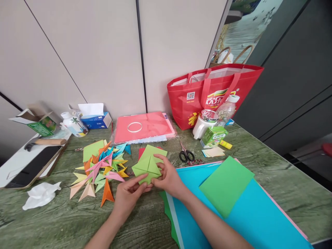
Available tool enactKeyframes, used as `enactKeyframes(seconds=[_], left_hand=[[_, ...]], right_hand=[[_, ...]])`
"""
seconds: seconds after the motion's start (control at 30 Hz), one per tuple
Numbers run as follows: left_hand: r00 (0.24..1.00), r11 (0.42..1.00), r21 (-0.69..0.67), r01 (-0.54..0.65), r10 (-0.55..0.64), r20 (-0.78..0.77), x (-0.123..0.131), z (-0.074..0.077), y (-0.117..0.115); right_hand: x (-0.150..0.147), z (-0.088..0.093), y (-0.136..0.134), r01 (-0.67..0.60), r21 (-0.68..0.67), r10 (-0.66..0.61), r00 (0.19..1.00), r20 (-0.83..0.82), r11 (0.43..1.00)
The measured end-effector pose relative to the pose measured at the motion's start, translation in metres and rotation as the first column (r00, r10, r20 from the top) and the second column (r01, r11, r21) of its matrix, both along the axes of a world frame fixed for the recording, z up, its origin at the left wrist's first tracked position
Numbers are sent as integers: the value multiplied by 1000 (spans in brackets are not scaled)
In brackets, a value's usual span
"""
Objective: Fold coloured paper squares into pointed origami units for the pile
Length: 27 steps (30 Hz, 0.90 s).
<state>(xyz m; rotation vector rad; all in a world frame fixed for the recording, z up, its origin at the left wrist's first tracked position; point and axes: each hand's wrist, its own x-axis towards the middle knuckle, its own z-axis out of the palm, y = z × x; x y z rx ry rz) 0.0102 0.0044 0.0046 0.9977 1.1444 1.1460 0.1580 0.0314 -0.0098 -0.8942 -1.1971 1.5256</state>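
A light green sheet of origami paper (146, 167), creased and partly folded, is held up between both hands over the table. My left hand (130, 192) pinches its lower left edge with thumb and fingers. On the lower right edge, my right hand (167, 175) grips with the thumb in front. Behind the folded piece lie another light green square (158, 151) and a bit of red paper, mostly covered. Left of my hands is a heap of folded paper pieces (100, 166) in orange, pink, yellow, green and blue. Black-handled scissors (186, 155) lie beyond my right hand.
Large blue sheets (249, 211) with a green square (227, 186) on top cover the right front. Behind stand a red bag (181, 100), a white mug (201, 127) and a bottle. A pink paper pack (153, 126) lies by the wall. Crumpled tissue (41, 195) and a phone (33, 166) are at left.
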Motion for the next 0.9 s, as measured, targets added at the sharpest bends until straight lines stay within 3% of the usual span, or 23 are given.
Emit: enactKeyframes(seconds=[0.23,0.7,0.9], left_hand=[[996,998,-63,13,-7,84,-4,-3,2],[999,989,-142,25,-18,50,-9,-3,7],[1000,981,-193,6,0,31,-13,-7,10]], right_hand=[[7,8,4,-124,-62,114,982,-148,990],[6,-1,11,-32,-212,9,994,-109,977],[9,3,13,-153,-216,103,969,-225,964]])
